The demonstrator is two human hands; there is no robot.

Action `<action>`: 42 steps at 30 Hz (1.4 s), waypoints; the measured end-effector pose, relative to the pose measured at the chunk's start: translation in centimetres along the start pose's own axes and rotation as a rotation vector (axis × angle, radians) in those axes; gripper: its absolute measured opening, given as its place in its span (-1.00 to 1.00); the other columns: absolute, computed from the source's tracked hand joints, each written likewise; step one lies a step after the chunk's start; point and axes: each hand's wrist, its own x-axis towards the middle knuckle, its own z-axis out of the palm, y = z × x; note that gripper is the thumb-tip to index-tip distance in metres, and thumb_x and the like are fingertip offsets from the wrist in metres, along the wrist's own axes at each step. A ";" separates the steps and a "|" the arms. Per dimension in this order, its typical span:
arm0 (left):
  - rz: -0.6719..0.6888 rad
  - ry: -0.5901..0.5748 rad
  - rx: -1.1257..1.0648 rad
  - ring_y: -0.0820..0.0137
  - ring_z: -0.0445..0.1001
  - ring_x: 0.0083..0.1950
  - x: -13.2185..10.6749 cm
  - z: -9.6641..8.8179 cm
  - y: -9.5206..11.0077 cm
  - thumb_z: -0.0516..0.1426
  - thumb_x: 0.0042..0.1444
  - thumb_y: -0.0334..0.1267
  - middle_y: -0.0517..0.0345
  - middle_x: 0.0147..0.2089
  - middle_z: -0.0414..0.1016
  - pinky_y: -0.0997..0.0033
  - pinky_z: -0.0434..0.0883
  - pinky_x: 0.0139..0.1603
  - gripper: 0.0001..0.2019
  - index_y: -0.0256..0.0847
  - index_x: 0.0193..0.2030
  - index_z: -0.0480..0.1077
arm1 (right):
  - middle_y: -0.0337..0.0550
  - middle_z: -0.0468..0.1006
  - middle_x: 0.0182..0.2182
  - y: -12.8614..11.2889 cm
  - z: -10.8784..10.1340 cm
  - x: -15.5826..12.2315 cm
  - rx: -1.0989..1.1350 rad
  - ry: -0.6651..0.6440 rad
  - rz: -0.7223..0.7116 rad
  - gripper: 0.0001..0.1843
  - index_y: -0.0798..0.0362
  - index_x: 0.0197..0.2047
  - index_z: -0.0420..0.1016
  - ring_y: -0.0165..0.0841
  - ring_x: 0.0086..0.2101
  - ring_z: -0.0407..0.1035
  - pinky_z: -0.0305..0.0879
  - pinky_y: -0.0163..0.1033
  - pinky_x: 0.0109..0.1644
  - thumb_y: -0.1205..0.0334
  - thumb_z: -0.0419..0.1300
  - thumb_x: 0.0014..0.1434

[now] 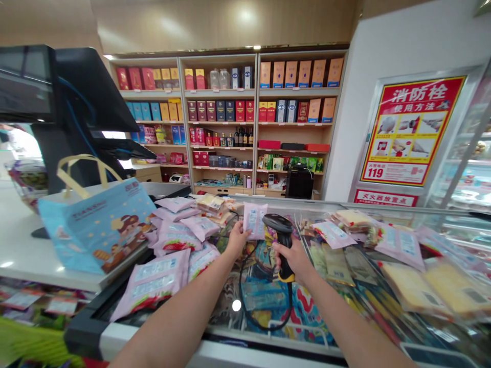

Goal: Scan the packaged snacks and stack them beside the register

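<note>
My left hand [237, 236] is closed on a small pink snack packet [254, 220], holding it upright with its label side facing me. Just to its right, my right hand [293, 258] grips the handle of a black barcode scanner [282, 232] with a yellow base; the scanner head sits right beside the packet. The scanner's black cable [245, 301] loops down over the glass lid of a freezer chest [268, 312]. Both hands hover above that lid.
Several pink packets [172, 245] lie piled at left by a blue cartoon tote bag [95, 225] on the white counter. Yellow and pink packets [402, 255] cover the glass at right. A till monitor [57, 97] stands left; boxed-goods shelves [230, 112] line the back wall.
</note>
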 end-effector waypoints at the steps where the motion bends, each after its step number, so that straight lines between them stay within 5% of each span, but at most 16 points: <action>1: -0.002 -0.001 0.000 0.32 0.56 -0.25 0.0 0.0 0.0 0.33 -0.28 -0.28 0.15 -0.31 0.59 0.35 0.46 -0.18 -0.61 -0.21 -0.27 0.32 | -0.44 0.33 -0.70 0.0 0.0 -0.1 0.007 -0.003 -0.001 -0.54 0.02 -0.36 0.23 -0.49 -0.75 0.20 0.25 -0.34 -0.69 0.02 0.36 -0.22; 23: 0.015 0.026 0.096 0.37 0.52 -0.33 0.4 -0.2 -0.4 0.30 -0.25 -0.34 0.19 -0.36 0.57 0.42 0.44 -0.27 -0.68 -0.22 -0.29 0.35 | -0.44 0.32 -0.75 0.3 0.2 0.2 0.004 -0.030 0.014 -0.58 0.04 -0.35 0.28 -0.47 -0.77 0.20 0.22 -0.33 -0.71 0.03 0.33 -0.22; 29: -0.062 0.097 0.062 0.35 0.54 -0.36 0.7 0.3 0.2 0.35 -0.31 -0.33 0.12 -0.37 0.59 0.39 0.46 -0.28 -0.66 -0.26 -0.32 0.40 | -0.47 0.32 -0.75 0.3 -1.2 1.8 0.065 0.071 0.029 -0.55 0.03 -0.31 0.25 -0.47 -0.76 0.20 0.22 -0.34 -0.71 0.07 0.34 -0.23; 34: -0.219 0.018 -0.063 0.39 0.51 -0.45 0.2 4.6 1.2 0.34 -0.25 -0.31 0.09 -0.43 0.56 0.42 0.45 -0.41 -0.72 -0.31 -0.34 0.44 | -0.44 0.33 -0.73 -1.8 -4.4 1.8 0.096 0.106 0.008 -0.60 0.03 -0.34 0.27 -0.48 -0.74 0.21 0.22 -0.35 -0.70 0.11 0.35 -0.20; 42: -0.329 -0.192 -0.112 0.46 0.43 -0.54 -1.7 18.1 -1.1 0.31 -0.25 -0.37 0.19 -0.49 0.51 0.46 0.41 -0.50 -0.70 -0.29 -0.28 0.47 | -0.46 0.32 -0.73 -5.0 -12.7 -0.7 0.049 0.294 -0.065 -0.58 0.03 -0.34 0.28 -0.50 -0.74 0.19 0.24 -0.36 -0.69 0.10 0.35 -0.23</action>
